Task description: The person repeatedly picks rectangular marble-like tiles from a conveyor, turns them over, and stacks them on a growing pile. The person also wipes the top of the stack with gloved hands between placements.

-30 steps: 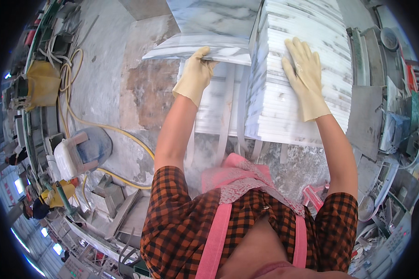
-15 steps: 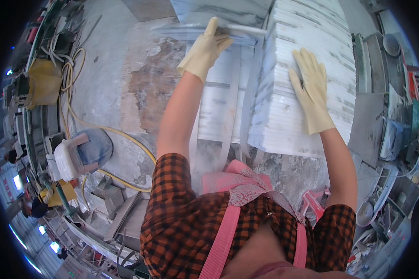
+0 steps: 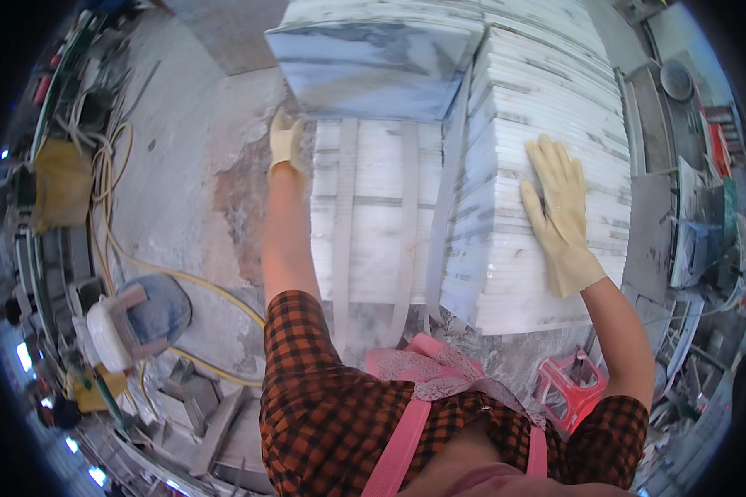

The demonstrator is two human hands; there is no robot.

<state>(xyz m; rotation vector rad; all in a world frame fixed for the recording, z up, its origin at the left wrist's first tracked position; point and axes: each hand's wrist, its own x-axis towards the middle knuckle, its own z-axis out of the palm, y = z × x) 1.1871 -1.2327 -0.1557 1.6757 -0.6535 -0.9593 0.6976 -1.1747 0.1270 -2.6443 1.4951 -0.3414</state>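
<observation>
My left hand [image 3: 286, 142], in a pale yellow rubber glove, is beside the lower left corner of a grey-veined marble tile [image 3: 373, 70]. Its thumb and fingers look apart, slightly smeared by motion, and I see nothing held in them. That tile stands with its broad face toward me at the front of a far row of tiles. My right hand [image 3: 559, 211], gloved alike, lies flat with fingers spread on top of a long row of white marble tiles [image 3: 522, 282] packed on edge. Between the two, a lower layer of white tiles [image 3: 381, 207] has pale straps [image 3: 344, 215] running over it.
A blue and white container [image 3: 145, 319] and a yellow hose [image 3: 182, 273] are on the dusty floor at left. A red plastic stool [image 3: 570, 388] is close to my right elbow. Grey slabs [image 3: 648, 219] border the right row; clutter lines both sides.
My left hand has moved left and down, from the tile's edge to beside its lower corner. The tile's broad face has come into view. My right hand stays flat on the row.
</observation>
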